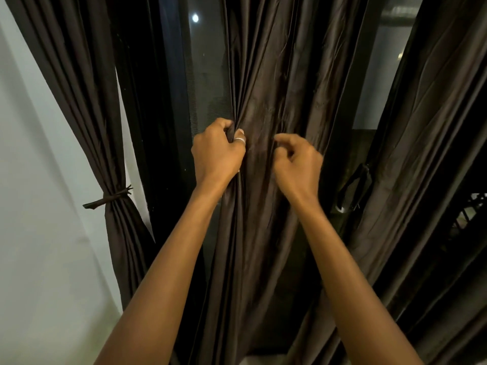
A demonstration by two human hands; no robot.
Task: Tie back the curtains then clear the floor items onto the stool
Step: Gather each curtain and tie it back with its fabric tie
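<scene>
Middle curtain (276,88) hung loose before the dark window (203,61), in the centre of the view. Its left edge was bunched in the left hand (217,151), whose fingers and ringed thumb were curled round a gathered fold. The right hand (297,159) lay just beside it against the same cloth, fingers hooked inward (whether they pinched a pleat or merely brushed it could not be told). Step in hand, by judgement: gathering this panel for tying, within the first half of the task. The next move would call for drawing the remaining width into one bundle and finding a band; a dark loop (354,188) hung near the right curtain (427,127) and may serve. At far left, the left curtain (87,101) was cinched by a tie (110,198) against the pale wall (39,180), so that panel looked done. No stool, floor items or container of any kind appeared in the frame; their contents could not be reported.
</scene>
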